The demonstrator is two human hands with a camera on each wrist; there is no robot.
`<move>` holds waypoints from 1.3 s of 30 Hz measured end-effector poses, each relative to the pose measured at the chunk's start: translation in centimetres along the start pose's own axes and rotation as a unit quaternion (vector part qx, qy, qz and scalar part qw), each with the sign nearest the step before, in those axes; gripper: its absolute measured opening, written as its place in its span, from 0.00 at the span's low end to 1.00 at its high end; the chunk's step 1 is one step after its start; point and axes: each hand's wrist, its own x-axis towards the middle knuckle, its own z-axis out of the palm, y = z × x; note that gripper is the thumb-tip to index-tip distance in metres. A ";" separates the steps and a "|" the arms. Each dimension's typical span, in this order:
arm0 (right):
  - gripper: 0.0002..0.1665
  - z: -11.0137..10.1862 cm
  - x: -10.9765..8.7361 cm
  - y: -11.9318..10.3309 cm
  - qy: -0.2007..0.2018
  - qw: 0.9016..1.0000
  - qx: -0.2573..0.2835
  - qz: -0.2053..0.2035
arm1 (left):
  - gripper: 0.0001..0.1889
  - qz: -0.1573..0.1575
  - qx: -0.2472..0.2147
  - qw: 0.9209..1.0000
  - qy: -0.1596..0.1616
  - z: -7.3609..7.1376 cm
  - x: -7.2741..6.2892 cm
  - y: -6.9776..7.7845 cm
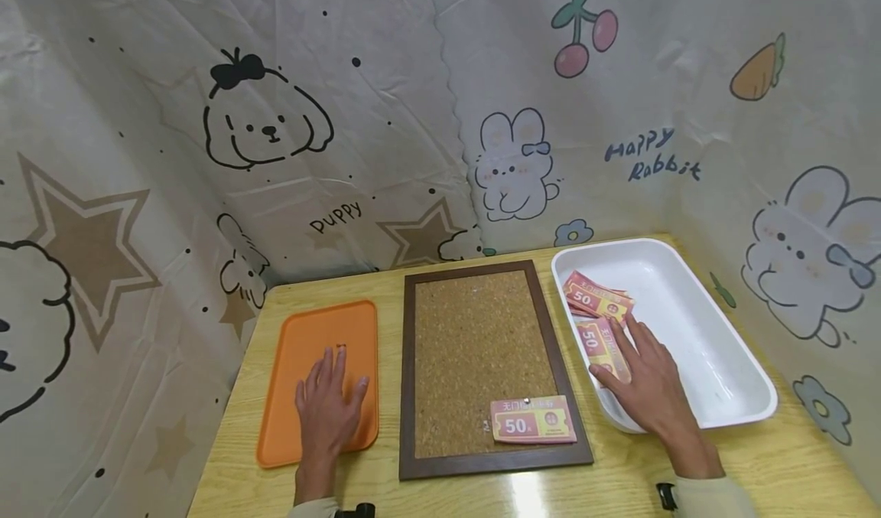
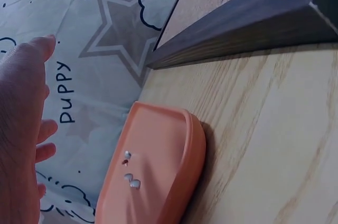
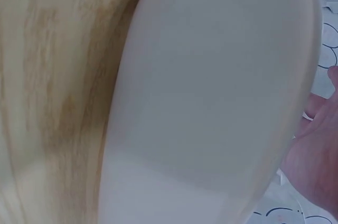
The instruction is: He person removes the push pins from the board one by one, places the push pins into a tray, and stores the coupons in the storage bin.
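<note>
My left hand [image 1: 330, 407] hovers over the orange tray [image 1: 375, 407] with its fingers loosely extended, holding nothing. A few small silvery push pins [image 2: 132, 182] lie in that tray in the left wrist view. My right hand [image 1: 650, 380] reaches over the white bin's near left side, fingers spread around a pink-and-yellow 50 coupon [image 1: 604, 350]; whether they touch it is unclear. More coupons [image 1: 595, 298] lie fanned just beyond. On the framed corkboard [image 1: 475, 350], a stack of 50 coupons [image 1: 533, 420] sits at the lower right, a pin at its top edge.
The white bin [image 1: 723, 350] stands right of the corkboard, its tall wall filling much of the right wrist view. All stand on a wood-grain table [image 1: 482, 499]. A cartoon-printed curtain [image 1: 413, 120] hangs behind and on both sides.
</note>
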 end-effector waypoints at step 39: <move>0.54 1.2 -0.7 -3.4 -0.041 0.993 -0.033 -0.105 | 0.39 0.059 0.048 0.996 -0.036 1.0 -0.5 4.4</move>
